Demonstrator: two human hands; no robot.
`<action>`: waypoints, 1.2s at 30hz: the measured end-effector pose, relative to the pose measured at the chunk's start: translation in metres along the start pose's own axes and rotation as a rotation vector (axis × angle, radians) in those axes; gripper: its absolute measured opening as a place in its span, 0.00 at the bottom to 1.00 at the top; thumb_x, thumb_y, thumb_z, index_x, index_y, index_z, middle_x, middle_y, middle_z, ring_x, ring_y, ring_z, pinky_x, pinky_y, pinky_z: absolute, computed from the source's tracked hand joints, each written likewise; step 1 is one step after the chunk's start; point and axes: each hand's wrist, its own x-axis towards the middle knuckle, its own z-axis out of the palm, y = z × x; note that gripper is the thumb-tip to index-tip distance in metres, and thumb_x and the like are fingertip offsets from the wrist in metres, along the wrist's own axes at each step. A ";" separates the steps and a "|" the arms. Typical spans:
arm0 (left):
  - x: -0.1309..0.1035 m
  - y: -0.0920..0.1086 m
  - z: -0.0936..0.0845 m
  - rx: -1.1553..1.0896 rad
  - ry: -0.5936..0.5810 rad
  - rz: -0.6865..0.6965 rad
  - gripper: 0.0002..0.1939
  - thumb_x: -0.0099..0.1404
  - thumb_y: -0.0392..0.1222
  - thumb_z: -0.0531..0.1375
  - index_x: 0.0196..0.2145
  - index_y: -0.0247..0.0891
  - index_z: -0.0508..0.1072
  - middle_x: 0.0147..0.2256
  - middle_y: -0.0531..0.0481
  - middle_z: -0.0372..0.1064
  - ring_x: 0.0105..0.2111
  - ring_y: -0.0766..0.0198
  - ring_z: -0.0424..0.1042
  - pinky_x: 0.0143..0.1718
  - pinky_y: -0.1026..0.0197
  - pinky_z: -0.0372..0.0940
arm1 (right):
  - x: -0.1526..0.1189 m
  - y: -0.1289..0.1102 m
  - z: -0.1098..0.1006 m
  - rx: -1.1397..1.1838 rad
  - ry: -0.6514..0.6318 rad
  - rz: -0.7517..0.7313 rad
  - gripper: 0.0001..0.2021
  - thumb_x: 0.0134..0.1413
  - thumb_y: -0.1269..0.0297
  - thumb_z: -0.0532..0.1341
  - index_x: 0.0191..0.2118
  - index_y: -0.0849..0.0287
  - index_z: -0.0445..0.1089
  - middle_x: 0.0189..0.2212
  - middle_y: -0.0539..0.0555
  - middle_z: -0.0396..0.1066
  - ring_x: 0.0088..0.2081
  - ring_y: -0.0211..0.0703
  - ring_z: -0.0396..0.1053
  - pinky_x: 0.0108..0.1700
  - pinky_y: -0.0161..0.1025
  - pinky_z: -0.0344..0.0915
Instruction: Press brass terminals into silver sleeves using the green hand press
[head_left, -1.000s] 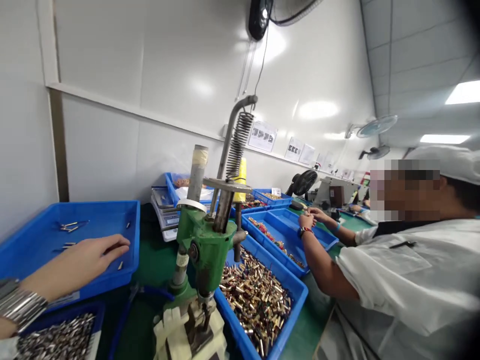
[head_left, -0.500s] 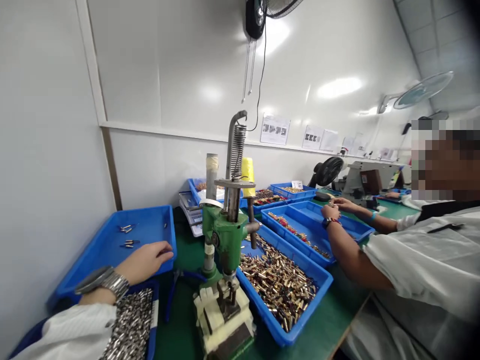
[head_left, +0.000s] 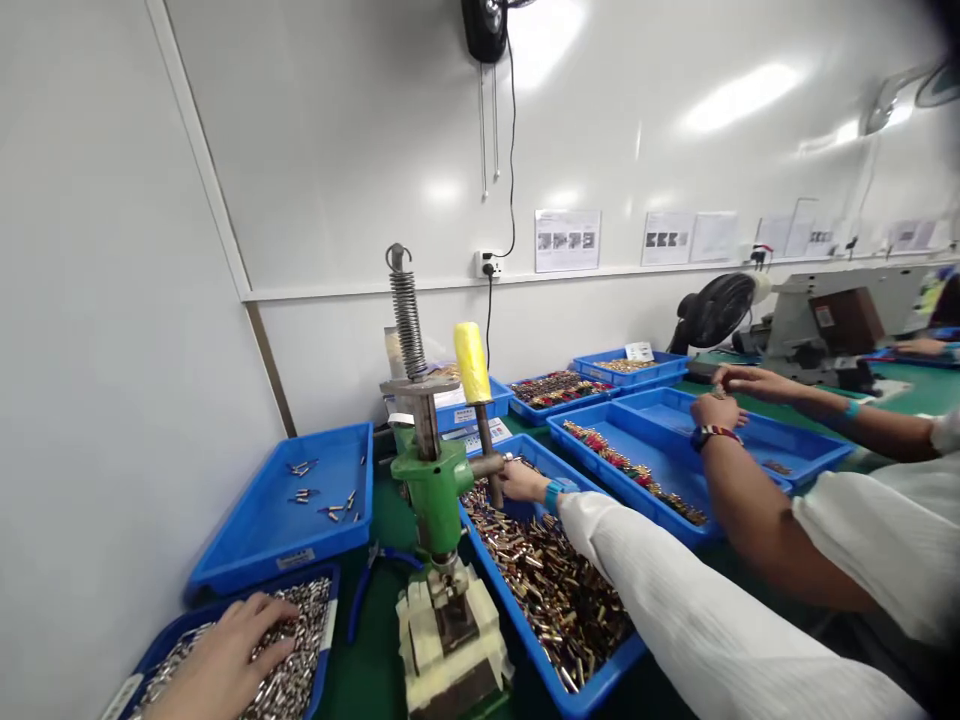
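My left hand [head_left: 238, 652] rests over a blue tray of small silver metal parts [head_left: 304, 625], fingers apart and curved down, fingertips at the pile. Beyond it, a larger blue tray [head_left: 247, 525] holds several small loose metal pieces [head_left: 341, 508]. My right hand [head_left: 523, 482], with a blue wristband, reaches over a blue tray [head_left: 577, 700] heaped with gold-coloured metal pieces [head_left: 551, 570]. Its fingers are partly hidden behind the lever [head_left: 484, 440] of the green hand press [head_left: 431, 490], so their grip does not show. The lever has a yellow-wrapped handle end.
Blue-handled pliers [head_left: 364, 590] lie left of the press base [head_left: 457, 665]. More blue trays [head_left: 559, 400] of parts stand behind. At right, a co-worker's hands [head_left: 724, 405] work above a divided tray [head_left: 667, 450]. A black fan [head_left: 716, 310] stands farther back.
My left hand has moved from above the larger tray down to the silver parts. Another group of pieces now shows in that larger tray. My right arm has come into view; the camera has turned.
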 end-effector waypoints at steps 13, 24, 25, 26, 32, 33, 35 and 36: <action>0.002 0.005 -0.001 0.077 0.008 0.007 0.17 0.68 0.54 0.48 0.37 0.46 0.74 0.40 0.49 0.74 0.43 0.53 0.69 0.44 0.55 0.64 | -0.080 0.001 0.002 -0.105 -0.141 -0.197 0.11 0.64 0.58 0.53 0.43 0.60 0.65 0.33 0.57 0.71 0.30 0.43 0.63 0.33 0.38 0.56; -0.011 0.026 -0.015 0.122 0.122 0.036 0.18 0.71 0.49 0.45 0.33 0.40 0.70 0.36 0.44 0.71 0.40 0.53 0.65 0.43 0.53 0.59 | -0.077 0.027 0.014 0.232 0.214 -0.115 0.15 0.66 0.52 0.46 0.37 0.56 0.62 0.35 0.56 0.72 0.37 0.47 0.68 0.40 0.41 0.61; -0.011 0.028 -0.021 0.118 0.118 0.032 0.18 0.71 0.50 0.45 0.33 0.40 0.70 0.35 0.45 0.71 0.40 0.53 0.65 0.43 0.53 0.59 | -0.077 0.030 0.014 0.253 0.224 -0.121 0.16 0.66 0.51 0.46 0.37 0.56 0.63 0.34 0.56 0.72 0.37 0.48 0.69 0.39 0.41 0.62; -0.010 0.032 -0.027 0.112 0.106 0.021 0.17 0.70 0.50 0.46 0.33 0.40 0.70 0.34 0.45 0.70 0.40 0.53 0.65 0.43 0.53 0.59 | -0.077 0.031 0.015 0.267 0.229 -0.123 0.17 0.65 0.50 0.46 0.36 0.56 0.63 0.34 0.55 0.72 0.36 0.48 0.69 0.39 0.41 0.62; 0.014 0.094 -0.038 -0.092 0.066 0.010 0.12 0.68 0.49 0.52 0.34 0.41 0.70 0.33 0.48 0.71 0.37 0.56 0.69 0.39 0.56 0.58 | -0.081 0.030 0.020 0.188 0.182 -0.229 0.17 0.65 0.51 0.46 0.41 0.57 0.66 0.32 0.56 0.73 0.33 0.48 0.70 0.36 0.41 0.63; 0.019 0.107 -0.032 -0.156 0.118 0.023 0.12 0.68 0.48 0.52 0.33 0.41 0.70 0.33 0.48 0.72 0.37 0.56 0.69 0.40 0.56 0.58 | -0.081 0.028 0.021 0.158 0.141 -0.254 0.17 0.65 0.53 0.46 0.44 0.57 0.66 0.33 0.57 0.74 0.35 0.49 0.71 0.37 0.41 0.64; 0.030 0.131 -0.015 -0.299 0.237 0.031 0.11 0.68 0.46 0.52 0.33 0.41 0.70 0.32 0.48 0.72 0.37 0.56 0.69 0.41 0.56 0.59 | -0.083 0.023 0.020 0.111 0.086 -0.279 0.18 0.65 0.56 0.47 0.52 0.58 0.65 0.35 0.58 0.75 0.37 0.50 0.73 0.39 0.42 0.64; 0.035 0.141 -0.005 -0.361 0.290 0.031 0.11 0.68 0.46 0.52 0.33 0.41 0.70 0.32 0.49 0.72 0.37 0.57 0.68 0.41 0.56 0.59 | -0.084 0.021 0.019 0.102 0.090 -0.277 0.19 0.64 0.58 0.47 0.56 0.58 0.63 0.35 0.58 0.75 0.37 0.50 0.73 0.40 0.42 0.65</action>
